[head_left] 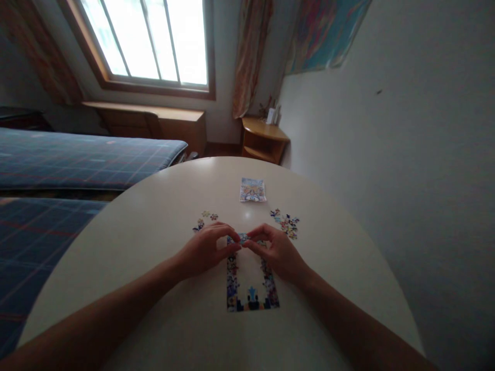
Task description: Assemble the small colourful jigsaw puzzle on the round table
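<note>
A partly built jigsaw frame (233, 288) lies on the round white table (154, 247), with its left, right and bottom edges joined. At its top edge my left hand (207, 250) and my right hand (276, 250) meet. Both pinch small puzzle pieces (243, 238) between thumb and fingers, pressed to the table. A few loose pieces (204, 219) lie just beyond my left hand. A bigger scatter of loose pieces (286, 222) lies beyond my right hand.
A small printed picture card (252, 189) lies farther back on the table. Two beds with blue plaid covers (77, 157) stand to the left. A wooden corner shelf (263, 139), a low cabinet and a window are behind. A wall runs close along the right.
</note>
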Tool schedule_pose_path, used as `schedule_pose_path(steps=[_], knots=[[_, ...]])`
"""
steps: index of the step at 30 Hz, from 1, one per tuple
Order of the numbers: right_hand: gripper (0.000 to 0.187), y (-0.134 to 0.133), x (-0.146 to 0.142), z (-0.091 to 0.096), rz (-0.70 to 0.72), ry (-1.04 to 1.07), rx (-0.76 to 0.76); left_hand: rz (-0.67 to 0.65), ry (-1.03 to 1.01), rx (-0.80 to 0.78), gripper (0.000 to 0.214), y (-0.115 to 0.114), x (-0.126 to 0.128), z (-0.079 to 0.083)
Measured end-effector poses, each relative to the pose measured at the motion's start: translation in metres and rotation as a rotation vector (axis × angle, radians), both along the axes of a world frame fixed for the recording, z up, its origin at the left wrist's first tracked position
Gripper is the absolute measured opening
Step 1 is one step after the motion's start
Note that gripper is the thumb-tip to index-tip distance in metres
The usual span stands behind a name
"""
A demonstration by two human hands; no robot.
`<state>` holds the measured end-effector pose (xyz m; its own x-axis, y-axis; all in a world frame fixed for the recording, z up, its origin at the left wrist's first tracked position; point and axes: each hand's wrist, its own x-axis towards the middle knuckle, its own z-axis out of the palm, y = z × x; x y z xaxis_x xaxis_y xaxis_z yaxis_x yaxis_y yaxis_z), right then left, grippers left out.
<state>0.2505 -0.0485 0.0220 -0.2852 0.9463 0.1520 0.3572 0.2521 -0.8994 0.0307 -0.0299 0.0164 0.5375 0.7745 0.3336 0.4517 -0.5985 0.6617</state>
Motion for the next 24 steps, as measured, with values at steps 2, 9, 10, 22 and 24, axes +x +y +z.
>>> schedule_pose_path(steps=[2,9,10,22,24], knots=[[0.023,0.000,0.000,-0.002,0.006,-0.002,0.004,0.017,-0.025,-0.050,0.015,-0.001,0.002,-0.001],[0.014,-0.001,0.002,0.000,0.012,-0.136,0.232,0.020,-0.042,-0.049,0.016,0.002,0.003,0.000],[0.011,-0.001,0.002,0.000,0.018,-0.155,0.257,0.002,-0.044,-0.041,0.015,0.002,0.002,-0.001],[0.015,0.005,0.004,-0.005,0.042,-0.415,0.390,0.016,0.068,0.042,0.014,0.007,-0.007,-0.006],[0.013,0.005,0.004,-0.006,0.054,-0.455,0.388,0.038,0.122,0.079,0.017,0.008,-0.011,-0.004]])
